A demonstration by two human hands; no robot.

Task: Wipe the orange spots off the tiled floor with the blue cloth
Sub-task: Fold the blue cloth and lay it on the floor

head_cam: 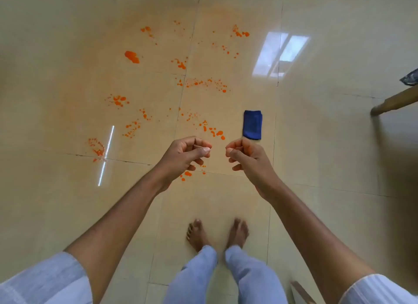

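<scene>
Orange spots [132, 56] are scattered in several clusters over the beige tiled floor [67, 82], from the far middle down to a small patch near my left hand. A folded blue cloth [252, 124] lies flat on the floor to the right of the spots. My left hand [188, 154] and my right hand [245, 155] hang in the air above the floor, side by side, fingers curled shut with nothing in them. The right hand is just below the cloth in view and apart from it.
My bare feet [217, 234] stand on the tile below the hands. A wooden furniture leg [393, 102] juts in at the right edge, with dark fabric [410, 78] above it. Window glare [279, 54] and a light streak [106, 155] reflect on the glossy floor.
</scene>
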